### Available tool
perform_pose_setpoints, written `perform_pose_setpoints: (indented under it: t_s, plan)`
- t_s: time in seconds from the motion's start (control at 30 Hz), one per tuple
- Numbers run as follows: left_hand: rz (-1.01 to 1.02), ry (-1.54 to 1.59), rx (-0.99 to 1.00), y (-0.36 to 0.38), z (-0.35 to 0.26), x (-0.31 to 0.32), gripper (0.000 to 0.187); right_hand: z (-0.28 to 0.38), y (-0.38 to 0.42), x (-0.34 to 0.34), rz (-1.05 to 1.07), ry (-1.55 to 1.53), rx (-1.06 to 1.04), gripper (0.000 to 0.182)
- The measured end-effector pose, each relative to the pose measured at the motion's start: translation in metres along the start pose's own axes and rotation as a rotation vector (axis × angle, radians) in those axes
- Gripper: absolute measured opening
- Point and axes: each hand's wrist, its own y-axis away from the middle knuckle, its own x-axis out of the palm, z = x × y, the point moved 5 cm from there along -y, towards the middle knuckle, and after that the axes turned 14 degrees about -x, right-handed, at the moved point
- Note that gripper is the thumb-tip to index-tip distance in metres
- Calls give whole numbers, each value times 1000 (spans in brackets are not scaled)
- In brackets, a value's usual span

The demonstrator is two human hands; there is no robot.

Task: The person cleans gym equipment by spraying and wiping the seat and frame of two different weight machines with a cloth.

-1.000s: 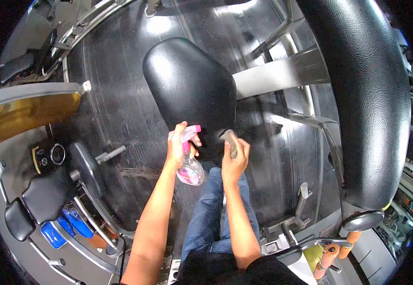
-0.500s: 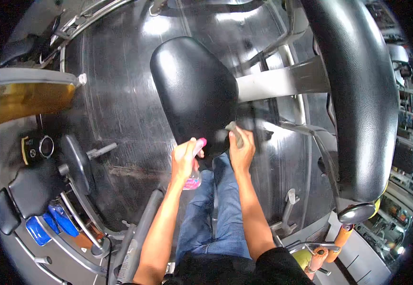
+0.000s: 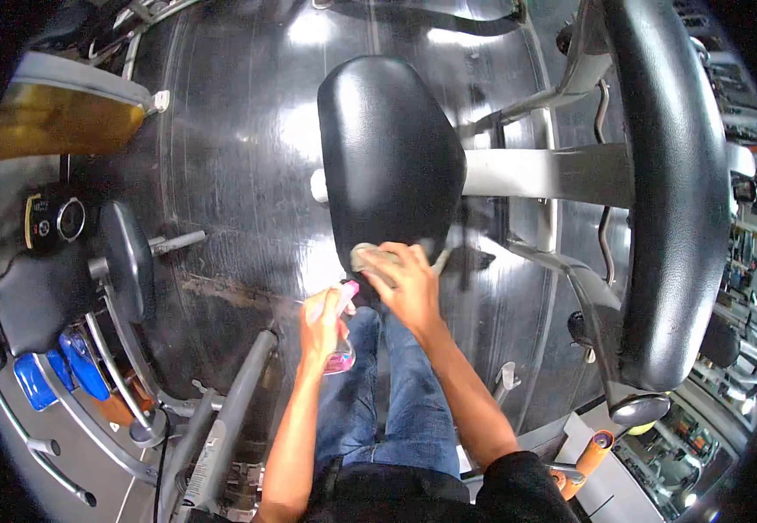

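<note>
My left hand [image 3: 321,324] is wrapped round a clear spray bottle [image 3: 341,356] with a pink nozzle and pink liquid, held just off the near edge of a black padded seat [image 3: 391,148]. A greyish-green cloth [image 3: 365,254] is bunched under my right hand [image 3: 409,286], whose fingers press it on the near end of the seat. Part of the cloth sticks out to the right of the fingers.
A long black backrest pad [image 3: 675,192] joins the seat by a grey metal frame [image 3: 544,173] on the right. Left are a smaller machine's black pads [image 3: 51,301], blue items [image 3: 84,364] and a grey bar [image 3: 234,410]. My legs are below.
My right hand has moved left with the cloth, onto the seat's near end. The bottle in my left hand sits slightly lower and further left. The view has shifted, with the seat now further right.
</note>
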Motion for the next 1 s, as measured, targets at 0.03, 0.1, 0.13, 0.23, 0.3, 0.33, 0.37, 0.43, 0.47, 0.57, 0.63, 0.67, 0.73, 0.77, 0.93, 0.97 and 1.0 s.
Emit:
perform_pose_setpoints:
  t_s: [0.03, 0.1, 0.13, 0.23, 0.3, 0.33, 0.37, 0.43, 0.47, 0.57, 0.63, 0.67, 0.73, 0.77, 0.93, 0.97, 1.0]
  plan:
    - [-1, 38, -25, 2, 5, -8, 43, 7, -6, 4, 115, -39, -25, 43]
    - [-15, 68, -22, 6, 11, -23, 45, 7, -2, 3, 149, -10, -82, 45]
    - [-19, 91, -16, 7, 13, -31, 48, 5, 2, 0, 173, 24, -134, 47]
    - [-44, 138, -39, 14, 25, -52, 48, -18, 31, -20, 183, 78, -146, 51]
    - [-48, 190, -58, 19, 34, -65, 44, -32, 48, -26, 185, 92, -157, 52]
    - [-55, 208, -56, 22, 34, -68, 44, -36, 53, -29, 161, 108, -151, 52]
    - [-67, 208, -62, 26, 34, -71, 44, -41, 56, -30, 137, 125, -145, 52]
    - [-80, 262, -52, 31, 38, -74, 43, -34, 48, -28, 149, 135, -174, 53]
    - [-88, 275, -52, 34, 39, -75, 43, -29, 44, -25, 151, 144, -184, 54]
    - [-80, 328, -98, 40, 45, -72, 49, -8, 12, -16, 228, 173, -243, 48]
    - [-52, 377, -88, 43, 49, -67, 42, 8, -15, -3, 316, 214, -290, 43]
    - [-60, 387, -83, 44, 50, -66, 42, 20, -31, 2, 335, 218, -316, 39]
    - [-50, 392, -99, 47, 54, -63, 42, 38, -56, 17, 419, 283, -345, 23]
    - [-54, 405, -92, 50, 51, -62, 43, 40, -63, 30, 423, 281, -355, 23]
    - [-83, 399, -83, 53, 51, -61, 44, 43, -66, 93, 676, 758, -507, 9]
    - [-89, 390, -81, 54, 51, -62, 45, 44, -62, 92, 677, 759, -508, 9]
    - [-88, 391, -81, 56, 52, -62, 45, 45, -53, 90, 666, 739, -547, 10]
